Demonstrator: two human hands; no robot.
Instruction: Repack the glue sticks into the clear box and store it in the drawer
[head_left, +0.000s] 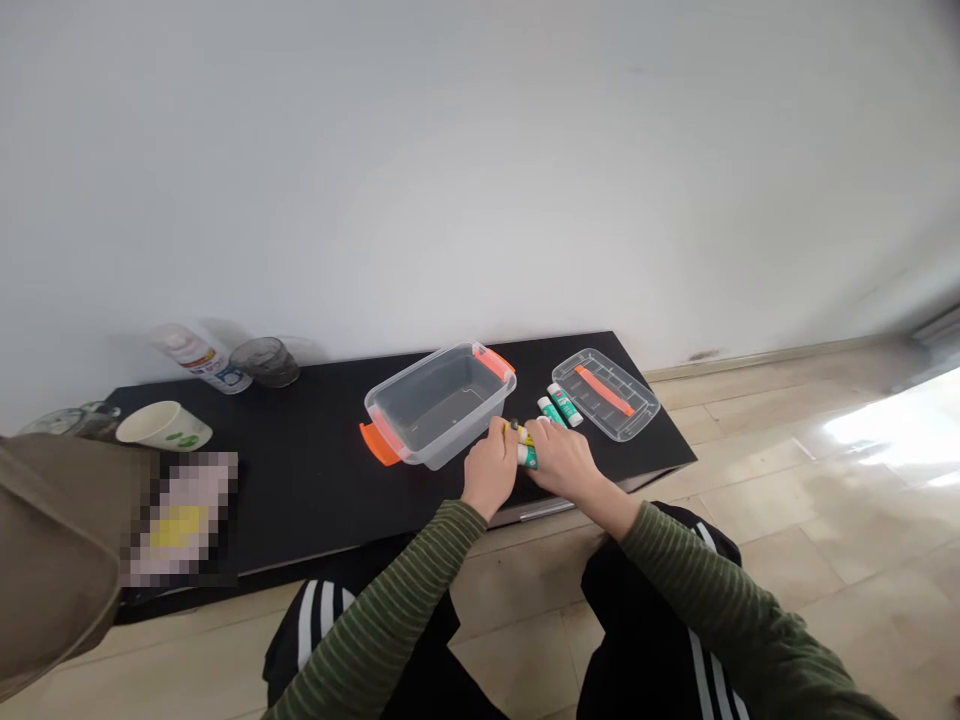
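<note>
My left hand [489, 464] and my right hand [561, 458] meet at the table's front edge, fingers closed. Between them show a white-and-teal glue stick [527, 456] and, just above it, a yellow stick [523, 434] with a dark piece at its end. Both hands grip these; the fingers partly cover them, so which hand bears which is unclear. Beyond my right hand, two more teal-and-white glue sticks [565, 404] lie side by side, touching or nearly touching the lid. A clear plastic box [427, 455] with orange latches stands lidless beside my left hand.
The clear lid [637, 408] with an orange handle lies at the right of the black table [315, 480]. To the left are a paper cup [165, 427], a dark glass [266, 362], a tilted spray can [202, 360] and a blurred-out item [184, 515]. A wall stands behind.
</note>
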